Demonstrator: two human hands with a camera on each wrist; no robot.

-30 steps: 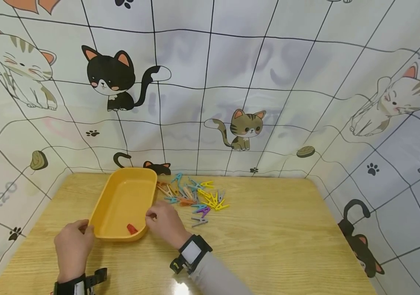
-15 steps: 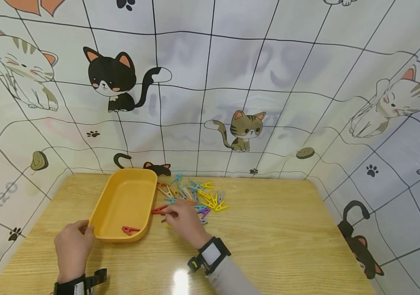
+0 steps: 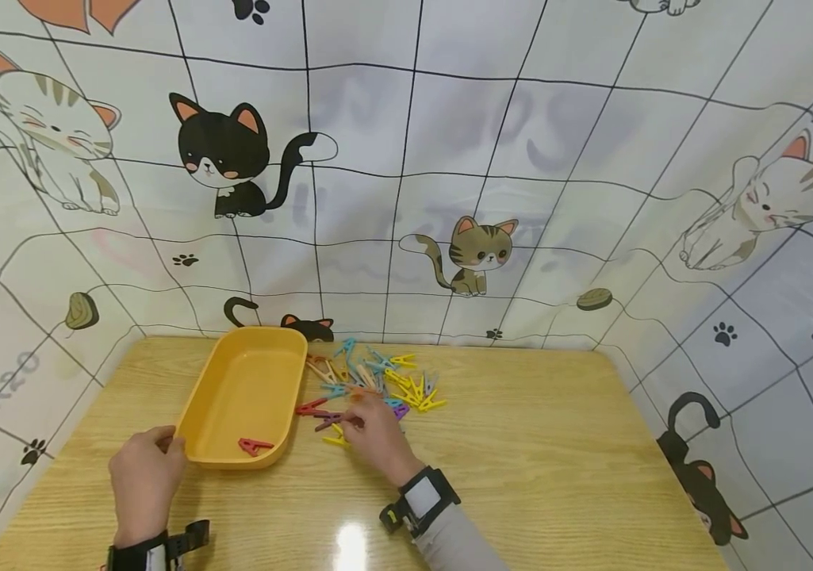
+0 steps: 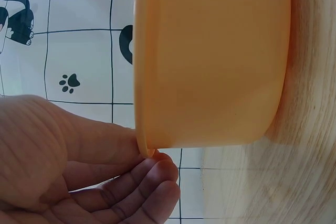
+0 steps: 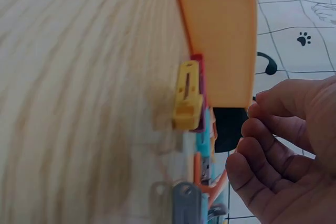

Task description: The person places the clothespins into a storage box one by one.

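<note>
My left hand (image 3: 147, 480) pinches the near left rim of a yellow plastic tray (image 3: 195, 396); the left wrist view shows my thumb and fingers (image 4: 157, 187) at the tray's rim (image 4: 140, 77). Inside, by the near right corner, lies a red clothespin (image 3: 255, 446). To the tray's right, my right hand (image 3: 381, 440) hovers at the near edge of a clothespin pile, fingers loosely bent, with nothing visible between them. Just left of it lie a yellow clothespin (image 3: 336, 437) and a dark purplish clothespin (image 3: 328, 420). In the right wrist view, the yellow clothespin (image 5: 188, 95) stands nearest the tray wall.
Several blue, orange, grey, purple and yellow clothespins (image 3: 416, 390) lie heaped by the tray's right side. A second red clothespin (image 3: 312, 407) rests against that side. Behind the wooden table (image 3: 520, 460) hangs a cat-print cloth (image 3: 349, 198).
My right hand has moved right from the tray's rim to the pile, uncovering red, dark purplish and yellow clothespins. The red clothespin in the tray now lies flatter. My left hand has stayed put.
</note>
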